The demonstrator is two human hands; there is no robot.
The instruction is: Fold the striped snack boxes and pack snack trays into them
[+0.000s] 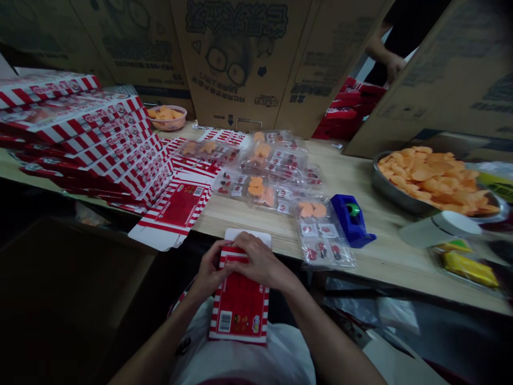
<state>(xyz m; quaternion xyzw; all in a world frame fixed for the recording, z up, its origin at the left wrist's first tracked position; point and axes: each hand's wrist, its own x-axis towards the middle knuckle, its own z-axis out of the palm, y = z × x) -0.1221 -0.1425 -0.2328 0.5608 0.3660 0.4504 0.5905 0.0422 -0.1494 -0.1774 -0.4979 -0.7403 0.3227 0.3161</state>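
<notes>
A red box with striped red-and-white edges [242,305] lies in my lap, a barcode at its near end and a white flap standing up at its far end. My left hand [211,269] grips its upper left side, fingers curled over the far edge. Across the top right of the same box lies my right hand [256,259], thumb pressed on the face and fingers bent over the end. The fingertips of both hands meet near the flap and are partly hidden.
Finished-looking striped boxes [92,133] are stacked at the left, beside flat cartons [176,206]. Clear packs [276,160] of small pieces lie mid-table. A blue tape dispenser [348,224], a metal bowl [379,179] of orange pieces and a white cup [436,229] stand right. Another person's hand [395,67] shows behind.
</notes>
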